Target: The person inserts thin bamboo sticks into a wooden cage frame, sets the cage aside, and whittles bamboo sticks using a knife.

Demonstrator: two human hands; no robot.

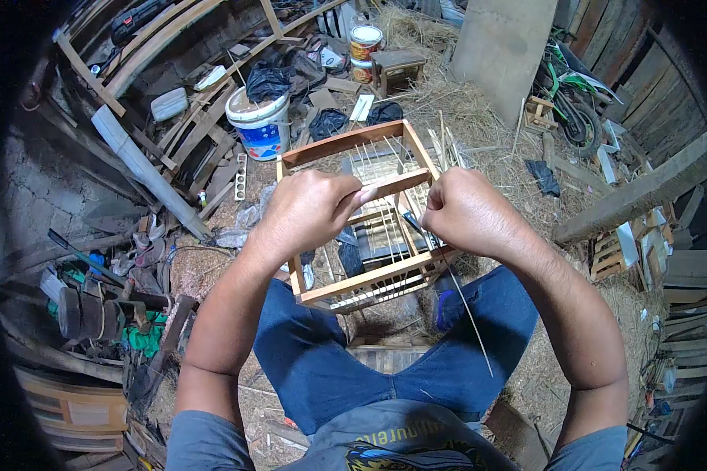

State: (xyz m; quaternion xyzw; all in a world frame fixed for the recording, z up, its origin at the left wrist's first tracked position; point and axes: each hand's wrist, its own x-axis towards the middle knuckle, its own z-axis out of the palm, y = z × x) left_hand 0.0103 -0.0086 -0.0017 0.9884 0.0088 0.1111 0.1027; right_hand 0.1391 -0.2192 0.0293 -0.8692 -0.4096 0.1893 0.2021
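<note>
A rectangular wooden cage frame (353, 284) with thin rods across it stands tilted before my knees. Above it, my left hand (310, 206) is closed, thumb along the top, on one end of a short wooden slat (398, 184). The slat's far end comes close to my right hand (470, 210), a closed fist over the cage's right side; whether it touches the slat I cannot tell. A slim dark tool (411, 221) shows just below the right fingers, its hold hidden. One long thin stick (471, 320) slants down from beneath the right hand across my thigh.
Straw and shavings cover the floor (479, 125). Beyond the cage stand a large white-and-blue bucket (261, 129), a small wooden stool (398, 63) and stacked paint pails (365, 43). At right are a green motorbike (573, 102) and a leaning wooden post (644, 188). Scrap lies at left.
</note>
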